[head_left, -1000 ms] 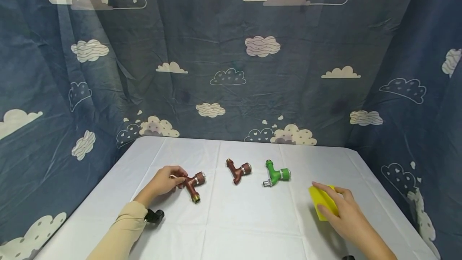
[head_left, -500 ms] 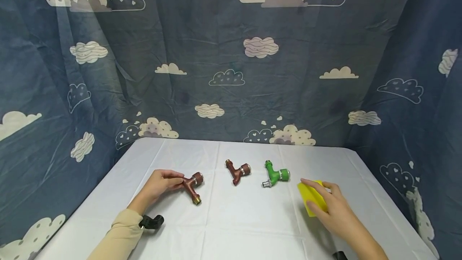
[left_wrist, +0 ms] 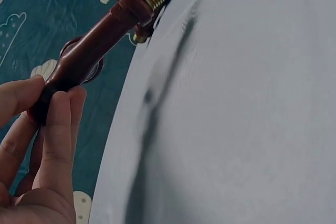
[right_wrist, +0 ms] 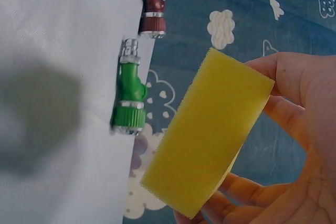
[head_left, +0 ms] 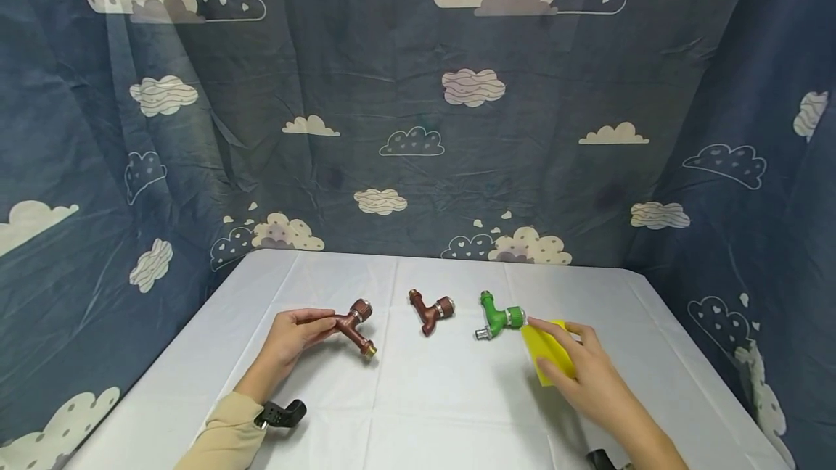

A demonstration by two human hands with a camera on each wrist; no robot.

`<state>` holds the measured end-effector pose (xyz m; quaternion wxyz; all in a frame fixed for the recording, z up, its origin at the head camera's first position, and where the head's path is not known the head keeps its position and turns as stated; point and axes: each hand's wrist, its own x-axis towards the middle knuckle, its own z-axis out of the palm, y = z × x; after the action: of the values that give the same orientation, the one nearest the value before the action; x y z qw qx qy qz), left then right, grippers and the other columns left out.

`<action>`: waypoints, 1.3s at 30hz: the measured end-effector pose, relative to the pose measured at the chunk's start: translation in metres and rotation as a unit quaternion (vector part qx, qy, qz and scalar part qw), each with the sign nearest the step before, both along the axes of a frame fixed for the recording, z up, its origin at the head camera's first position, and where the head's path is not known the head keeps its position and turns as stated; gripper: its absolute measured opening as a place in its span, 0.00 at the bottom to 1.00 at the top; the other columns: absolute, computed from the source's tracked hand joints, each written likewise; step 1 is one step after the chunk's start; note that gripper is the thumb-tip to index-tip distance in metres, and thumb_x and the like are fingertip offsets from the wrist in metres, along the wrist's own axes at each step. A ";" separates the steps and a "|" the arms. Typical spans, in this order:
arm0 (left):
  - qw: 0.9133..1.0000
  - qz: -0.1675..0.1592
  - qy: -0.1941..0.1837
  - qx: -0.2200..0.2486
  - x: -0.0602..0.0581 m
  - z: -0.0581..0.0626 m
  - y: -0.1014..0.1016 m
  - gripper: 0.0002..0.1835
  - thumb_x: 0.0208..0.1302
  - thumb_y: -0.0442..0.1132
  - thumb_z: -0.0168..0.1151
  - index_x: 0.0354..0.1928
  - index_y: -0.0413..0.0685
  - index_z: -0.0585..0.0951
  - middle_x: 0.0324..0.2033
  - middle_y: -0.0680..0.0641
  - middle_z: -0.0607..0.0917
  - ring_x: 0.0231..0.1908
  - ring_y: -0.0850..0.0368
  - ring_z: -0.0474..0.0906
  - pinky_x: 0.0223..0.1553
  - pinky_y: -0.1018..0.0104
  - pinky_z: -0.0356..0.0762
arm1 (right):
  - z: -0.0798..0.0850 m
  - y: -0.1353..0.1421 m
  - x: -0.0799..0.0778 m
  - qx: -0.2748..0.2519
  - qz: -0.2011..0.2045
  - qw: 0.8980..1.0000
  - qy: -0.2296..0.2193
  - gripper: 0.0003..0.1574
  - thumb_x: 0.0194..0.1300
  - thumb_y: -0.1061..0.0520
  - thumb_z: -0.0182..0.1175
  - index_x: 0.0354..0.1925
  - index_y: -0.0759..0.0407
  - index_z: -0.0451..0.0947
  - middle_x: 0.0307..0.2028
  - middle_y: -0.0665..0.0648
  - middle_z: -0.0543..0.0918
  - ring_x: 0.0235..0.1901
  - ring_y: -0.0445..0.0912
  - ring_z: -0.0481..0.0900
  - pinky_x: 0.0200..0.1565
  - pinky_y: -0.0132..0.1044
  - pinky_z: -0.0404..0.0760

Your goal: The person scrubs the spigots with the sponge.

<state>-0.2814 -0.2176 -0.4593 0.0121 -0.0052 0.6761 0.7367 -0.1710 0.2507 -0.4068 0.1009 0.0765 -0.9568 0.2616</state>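
My left hand point(head_left: 294, 339) pinches a brown tap point(head_left: 354, 328), right hand point(head_left: 586, 372) grips a yellow sponge point(head_left: 546, 352) near the green tap point(head_left: 499, 318); both above the white-clothed table point(head_left: 451, 405). Cloud-print curtain point(head_left: 418, 42) on three sides. Since earlier frame: sponge shifted left, held tap's threaded end point(head_left: 369, 350) swung right. Room between hands; far edge point(head_left: 457, 262) behind green tap.

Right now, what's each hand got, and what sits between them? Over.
Left hand: holding brown tap, raised off the table. Right hand: gripping sponge. Between them, on the table: second brown tap, green tap.
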 end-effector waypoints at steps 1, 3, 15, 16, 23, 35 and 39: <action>1.000 0.003 0.000 0.002 0.001 0.001 0.001 0.22 0.69 0.23 0.68 0.61 0.17 0.78 0.41 0.45 0.93 0.38 0.62 0.92 0.50 0.70 0.91 | 0.000 -0.002 0.000 -0.001 0.001 1.000 0.002 0.36 0.74 0.52 0.68 0.76 0.41 0.73 0.68 0.79 0.67 0.58 0.73 0.78 0.45 0.62 0.90; 1.000 0.008 0.001 0.010 0.003 0.001 0.004 0.22 0.69 0.23 0.68 0.62 0.17 0.78 0.40 0.46 0.93 0.39 0.62 0.92 0.51 0.70 0.91 | 0.001 -0.005 -0.001 -0.003 0.002 1.000 0.003 0.36 0.74 0.52 0.68 0.76 0.40 0.72 0.68 0.79 0.67 0.57 0.73 0.79 0.45 0.62 0.90; 0.997 0.026 0.030 0.063 0.012 0.005 0.023 0.19 0.67 0.20 0.68 0.58 0.16 0.80 0.38 0.48 0.92 0.39 0.61 0.93 0.52 0.68 0.91 | 0.010 -0.037 -0.006 -0.036 0.021 0.999 0.032 0.36 0.74 0.54 0.68 0.75 0.36 0.72 0.69 0.75 0.68 0.55 0.69 0.80 0.43 0.56 0.92; 0.997 0.026 0.032 0.067 0.013 0.005 0.025 0.19 0.67 0.20 0.68 0.58 0.16 0.80 0.38 0.48 0.92 0.39 0.61 0.93 0.53 0.67 0.91 | 0.011 -0.040 -0.007 -0.039 0.022 0.998 0.033 0.36 0.74 0.54 0.68 0.75 0.36 0.72 0.69 0.75 0.68 0.55 0.68 0.80 0.44 0.56 0.92; 0.995 0.033 0.031 0.089 0.017 0.011 0.037 0.19 0.68 0.19 0.66 0.59 0.15 0.78 0.38 0.46 0.92 0.40 0.59 0.93 0.55 0.66 0.91 | 0.014 -0.059 -0.013 -0.054 0.040 0.996 0.067 0.36 0.74 0.55 0.69 0.74 0.37 0.72 0.68 0.74 0.70 0.51 0.63 0.82 0.40 0.50 0.92; 0.994 0.033 0.047 0.098 0.024 0.023 0.054 0.18 0.67 0.17 0.66 0.57 0.13 0.79 0.39 0.46 0.92 0.39 0.59 0.93 0.54 0.64 0.91 | 0.019 -0.096 -0.025 -0.075 0.060 0.991 0.092 0.34 0.74 0.56 0.69 0.72 0.36 0.74 0.70 0.74 0.69 0.54 0.65 0.82 0.41 0.51 0.94; 0.993 0.027 0.054 0.097 0.027 0.026 0.060 0.16 0.66 0.17 0.67 0.55 0.15 0.81 0.39 0.45 0.92 0.40 0.58 0.93 0.54 0.64 0.91 | 0.021 -0.109 -0.029 -0.078 0.069 0.990 0.099 0.33 0.74 0.55 0.69 0.72 0.35 0.75 0.72 0.73 0.68 0.55 0.65 0.82 0.44 0.54 0.94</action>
<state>-0.2542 -0.1575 -0.4329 -0.0440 0.0176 0.6007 0.7981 -0.1998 0.1415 -0.3856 0.1824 0.1599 -0.9113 0.3326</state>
